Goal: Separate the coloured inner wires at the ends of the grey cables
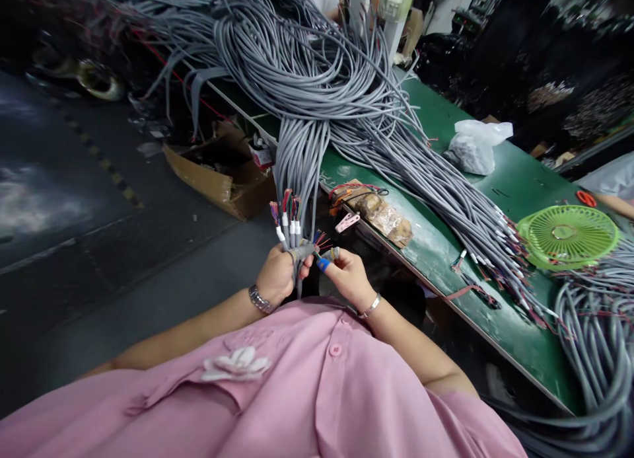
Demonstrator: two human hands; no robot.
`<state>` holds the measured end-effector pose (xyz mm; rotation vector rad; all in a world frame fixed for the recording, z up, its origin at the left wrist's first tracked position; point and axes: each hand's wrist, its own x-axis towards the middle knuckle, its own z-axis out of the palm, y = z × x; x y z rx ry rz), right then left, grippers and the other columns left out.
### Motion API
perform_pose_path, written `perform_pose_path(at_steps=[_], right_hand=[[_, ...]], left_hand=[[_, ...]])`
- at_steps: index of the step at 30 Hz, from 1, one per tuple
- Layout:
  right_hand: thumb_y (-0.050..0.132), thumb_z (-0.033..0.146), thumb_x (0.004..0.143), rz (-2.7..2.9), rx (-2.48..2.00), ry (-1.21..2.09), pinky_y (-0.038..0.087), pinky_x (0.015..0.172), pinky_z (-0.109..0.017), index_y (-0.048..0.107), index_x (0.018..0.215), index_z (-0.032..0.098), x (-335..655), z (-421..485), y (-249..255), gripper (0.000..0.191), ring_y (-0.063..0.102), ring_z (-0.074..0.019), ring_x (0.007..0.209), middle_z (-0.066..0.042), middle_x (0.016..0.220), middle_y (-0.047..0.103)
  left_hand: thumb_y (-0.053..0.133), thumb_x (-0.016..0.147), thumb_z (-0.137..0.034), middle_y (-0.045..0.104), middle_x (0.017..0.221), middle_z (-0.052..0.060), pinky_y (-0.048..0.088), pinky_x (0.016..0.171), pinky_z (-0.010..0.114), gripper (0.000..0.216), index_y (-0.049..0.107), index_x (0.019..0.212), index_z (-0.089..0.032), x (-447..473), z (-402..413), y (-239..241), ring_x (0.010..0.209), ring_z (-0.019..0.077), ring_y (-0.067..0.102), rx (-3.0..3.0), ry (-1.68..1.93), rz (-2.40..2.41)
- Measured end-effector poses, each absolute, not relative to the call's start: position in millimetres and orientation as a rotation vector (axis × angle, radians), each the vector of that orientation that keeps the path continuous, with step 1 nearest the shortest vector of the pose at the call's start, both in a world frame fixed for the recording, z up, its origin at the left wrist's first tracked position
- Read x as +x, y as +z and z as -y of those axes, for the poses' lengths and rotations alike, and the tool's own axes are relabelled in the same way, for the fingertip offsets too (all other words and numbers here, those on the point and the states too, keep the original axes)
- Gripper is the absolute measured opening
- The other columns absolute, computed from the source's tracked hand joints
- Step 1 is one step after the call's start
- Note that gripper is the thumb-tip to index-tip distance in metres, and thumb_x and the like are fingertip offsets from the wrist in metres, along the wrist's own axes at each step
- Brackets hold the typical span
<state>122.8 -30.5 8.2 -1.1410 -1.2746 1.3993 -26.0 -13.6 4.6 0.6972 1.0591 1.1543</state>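
My left hand [277,276] is closed round several grey cables [296,236] in front of my body. Upright above that hand stand cable ends with white sleeves [281,234] and fanned coloured wires [286,200]. One cable lies sideways across the fingers, and its stripped wires [323,240] point right. My right hand [351,281] pinches at those wires, seemingly on a thin one; the fingertips partly hide it. Blue and yellowish coverings wrap two of its fingertips. The held cables run up to a large grey cable bundle [302,68] on the green table [525,180].
On the table edge lies a taped block [386,217] with a pink clip [347,221]. A green fan [568,233], a plastic bag [473,147] and sleeved cable ends [510,246] lie right. A cardboard box [212,174] stands below left. Another person's arm [614,203] shows far right.
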Motion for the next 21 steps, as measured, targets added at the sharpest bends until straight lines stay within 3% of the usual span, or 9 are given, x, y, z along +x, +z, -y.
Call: perform_pose_path(at_steps=[3,7,12,21], right_hand=[[0.069,0.045,0.074,1.31,-1.155,1.505,0.038,0.053,-0.021,0.061,0.077,0.016,132,27,16,0.03,0.042,-0.0081,0.056,0.003,0.064,0.051],[0.068,0.051,0.074,1.211,-1.183,1.698,0.046,0.054,-0.021,0.063,0.095,0.018,146,20,28,0.04,0.052,-0.0101,0.064,-0.002,0.082,0.06],[0.07,0.051,0.072,1.081,-1.185,1.749,0.049,0.056,-0.02,0.064,0.098,0.02,152,12,32,0.041,0.054,-0.0095,0.068,-0.004,0.092,0.063],[0.077,0.044,0.065,0.995,-1.226,1.582,0.044,0.051,-0.021,0.061,0.082,0.016,137,9,20,0.036,0.05,-0.0075,0.053,0.004,0.063,0.056]], left_hand=[[0.068,0.071,-0.028,0.053,0.048,-0.003,0.03,0.034,0.019,0.018,0.059,0.066,-0.014,-28,14,8,0.035,0.0067,0.042,0.733,1.145,-1.068],[0.068,0.072,-0.032,0.054,0.049,-0.003,0.03,0.034,0.019,0.021,0.057,0.067,-0.015,-30,13,13,0.036,0.0069,0.042,0.777,1.106,-1.088],[0.068,0.07,-0.03,0.053,0.049,-0.003,0.029,0.035,0.02,0.021,0.054,0.063,-0.016,-25,10,16,0.035,0.0069,0.042,0.85,1.03,-1.078],[0.068,0.071,-0.028,0.053,0.049,-0.003,0.031,0.035,0.02,0.021,0.054,0.059,-0.016,-17,5,6,0.037,0.0071,0.043,0.882,0.99,-1.084]])
